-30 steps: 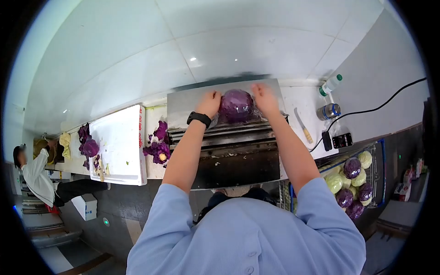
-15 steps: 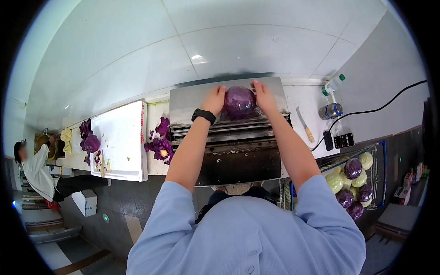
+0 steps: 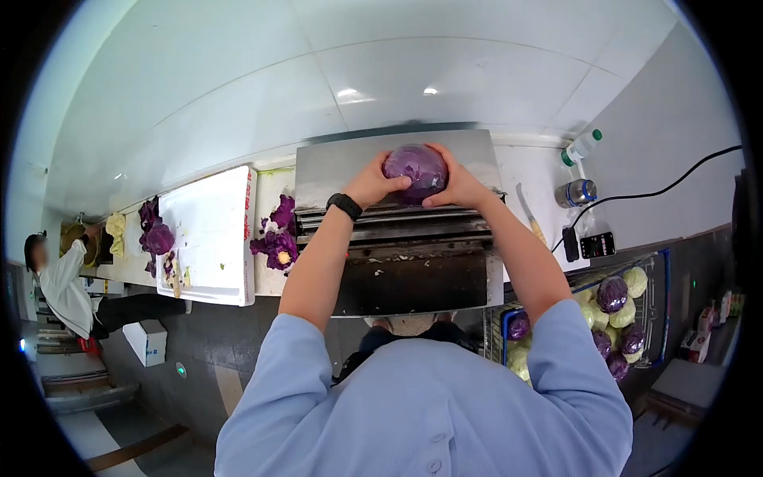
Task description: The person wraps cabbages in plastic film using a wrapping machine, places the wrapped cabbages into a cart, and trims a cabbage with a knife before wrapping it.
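A wrapped purple cabbage sits between my two hands over the metal plate of the wrapping machine. My left hand, with a black watch on its wrist, grips the cabbage's left side, its thumb across the front. On the other side my right hand holds the cabbage, fingers over the top and thumb low at the front. Clear film shines on the cabbage. Below it run the machine's rollers and a dark front tray. Purple leaves lie left of the machine.
A white foam tray with scraps stands left, beside another purple cabbage. At right are a knife, a bottle, a jar, a phone and a cart of cabbages. A person is at far left.
Both hands have closed round the cabbage, with the thumbs now on its front. The cabbage has turned slightly and sits a little higher in view.
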`<state>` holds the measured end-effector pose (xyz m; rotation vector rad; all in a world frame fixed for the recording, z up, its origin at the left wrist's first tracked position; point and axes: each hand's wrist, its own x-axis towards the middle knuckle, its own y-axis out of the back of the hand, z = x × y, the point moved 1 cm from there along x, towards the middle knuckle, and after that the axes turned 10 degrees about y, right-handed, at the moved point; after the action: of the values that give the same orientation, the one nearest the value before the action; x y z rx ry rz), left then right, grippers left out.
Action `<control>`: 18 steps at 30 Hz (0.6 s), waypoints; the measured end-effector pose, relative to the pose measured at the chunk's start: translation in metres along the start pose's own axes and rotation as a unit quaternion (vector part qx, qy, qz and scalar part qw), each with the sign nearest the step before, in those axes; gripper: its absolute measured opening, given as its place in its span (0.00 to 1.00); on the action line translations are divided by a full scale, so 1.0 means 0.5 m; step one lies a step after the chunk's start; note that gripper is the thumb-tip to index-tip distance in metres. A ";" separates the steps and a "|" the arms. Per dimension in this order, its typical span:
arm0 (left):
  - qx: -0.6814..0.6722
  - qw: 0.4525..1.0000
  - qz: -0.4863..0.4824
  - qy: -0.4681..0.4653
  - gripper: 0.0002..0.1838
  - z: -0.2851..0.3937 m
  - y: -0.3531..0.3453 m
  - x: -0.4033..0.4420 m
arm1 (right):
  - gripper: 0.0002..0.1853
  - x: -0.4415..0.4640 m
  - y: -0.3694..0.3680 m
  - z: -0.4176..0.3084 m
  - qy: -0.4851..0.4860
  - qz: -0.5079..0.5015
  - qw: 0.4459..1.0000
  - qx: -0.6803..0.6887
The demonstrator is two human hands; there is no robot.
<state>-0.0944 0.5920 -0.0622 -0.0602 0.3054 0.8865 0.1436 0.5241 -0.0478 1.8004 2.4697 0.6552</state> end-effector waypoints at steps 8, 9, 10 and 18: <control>-0.042 0.998 0.043 -0.022 0.51 0.023 -0.046 -0.077 | 0.65 -0.038 -0.011 -0.060 0.003 0.003 0.998 0.060; -0.051 0.998 0.039 -0.006 0.52 0.027 -0.049 -0.086 | 0.65 -0.048 -0.016 -0.068 -0.017 0.001 0.998 0.069; -0.060 0.997 0.036 0.010 0.52 0.031 -0.052 -0.095 | 0.65 -0.054 -0.020 -0.071 -0.014 0.003 0.997 0.070; -0.154 0.987 0.032 0.032 0.54 0.007 -0.083 -0.180 | 0.67 -0.092 -0.051 -0.103 0.014 0.002 0.999 0.036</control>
<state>-0.1148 0.4986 -0.0363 -0.3674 0.2293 0.9907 0.1226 0.4591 -0.0200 1.8331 2.5402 0.6020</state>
